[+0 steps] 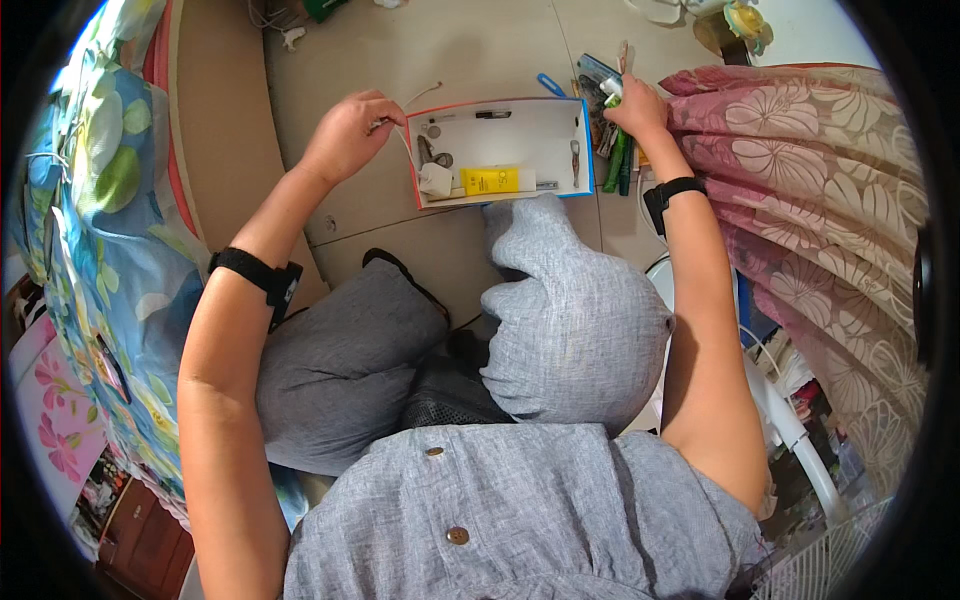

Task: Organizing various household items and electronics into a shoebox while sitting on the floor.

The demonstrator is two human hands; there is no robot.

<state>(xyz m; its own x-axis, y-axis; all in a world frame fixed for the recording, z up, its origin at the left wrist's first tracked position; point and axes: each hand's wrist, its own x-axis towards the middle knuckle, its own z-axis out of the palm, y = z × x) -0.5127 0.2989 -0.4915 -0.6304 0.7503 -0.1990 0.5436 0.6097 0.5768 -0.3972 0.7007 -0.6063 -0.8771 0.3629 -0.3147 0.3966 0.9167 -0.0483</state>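
Note:
An open shallow box, white inside with red and blue edges, lies on the tiled floor. My left hand is at its upper left corner, fingers closed on a white cable that runs down to a white charger plug in the box. Also inside are a yellow sunscreen tube, a black pen and several small items. To the right of the box, my right hand holds a small white item, partly hidden by the fingers, above a pile with green tubes.
A blue plastic item lies behind the box. A pink flowered curtain hangs close on the right; a cardboard-coloured panel and blue flowered cloth stand left. My grey-clothed knees flank the near side. A white fan grille is at lower right.

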